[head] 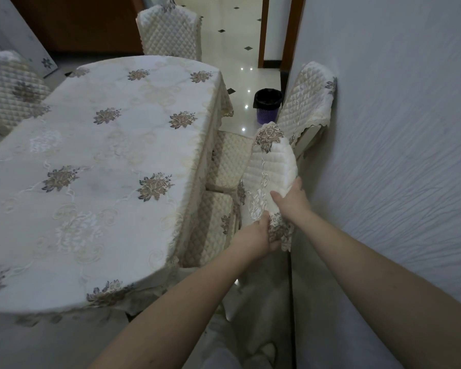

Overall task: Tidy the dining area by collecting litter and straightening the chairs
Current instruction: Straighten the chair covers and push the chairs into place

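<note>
The near chair [273, 166], in a quilted cream cover with flower embroidery, stands between the table and the wall on the right. Both my hands are on the top of its backrest. My left hand [260, 233] grips the near corner of the backrest, fingers curled round the embroidered edge. My right hand [290, 195] grips the top edge a little farther along, thumb on the table side. The chair's seat [210, 225] is tucked partly under the tablecloth. No litter shows on the table.
The oval table [112, 166] with a flowered cloth fills the left. A second covered chair [308, 102] stands by the wall beyond, a third [171, 30] at the far end, a fourth [8, 86] at left. A purple bin [268, 105] with a black liner sits on the tiled floor.
</note>
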A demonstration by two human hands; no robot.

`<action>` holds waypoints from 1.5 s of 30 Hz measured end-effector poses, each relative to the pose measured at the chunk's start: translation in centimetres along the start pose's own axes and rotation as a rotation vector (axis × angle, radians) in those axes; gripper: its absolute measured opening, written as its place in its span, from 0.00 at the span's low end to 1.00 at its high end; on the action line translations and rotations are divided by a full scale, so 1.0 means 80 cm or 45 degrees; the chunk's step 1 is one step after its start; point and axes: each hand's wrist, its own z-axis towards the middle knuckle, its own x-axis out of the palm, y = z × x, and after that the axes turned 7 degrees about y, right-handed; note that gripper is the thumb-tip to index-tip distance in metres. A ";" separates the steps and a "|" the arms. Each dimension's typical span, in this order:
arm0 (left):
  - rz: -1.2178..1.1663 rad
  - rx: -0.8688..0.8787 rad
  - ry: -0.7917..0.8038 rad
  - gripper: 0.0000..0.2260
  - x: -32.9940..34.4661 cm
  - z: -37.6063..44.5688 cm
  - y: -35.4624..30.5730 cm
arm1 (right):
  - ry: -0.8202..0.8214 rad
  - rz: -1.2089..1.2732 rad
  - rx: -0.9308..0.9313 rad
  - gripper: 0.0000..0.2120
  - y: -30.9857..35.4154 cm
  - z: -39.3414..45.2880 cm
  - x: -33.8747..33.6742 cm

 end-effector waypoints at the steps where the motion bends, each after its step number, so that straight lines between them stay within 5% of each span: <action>1: 0.014 0.009 -0.010 0.39 0.000 -0.005 0.003 | -0.002 -0.010 -0.017 0.44 -0.002 -0.003 0.001; 9: 0.162 0.038 -0.163 0.29 -0.030 -0.059 0.062 | -0.070 -0.448 -0.150 0.41 0.022 -0.043 0.011; 18: 0.360 -0.110 -0.415 0.27 -0.117 -0.188 0.181 | 0.074 -0.737 -0.656 0.30 0.092 -0.122 0.053; 34: 0.325 -0.822 -0.606 0.28 -0.171 -0.611 0.398 | 0.300 -0.972 -1.366 0.24 0.316 -0.385 0.342; 45: 0.131 -1.135 -0.674 0.29 -0.186 -0.704 0.489 | 0.503 -0.979 -1.660 0.25 0.425 -0.451 0.450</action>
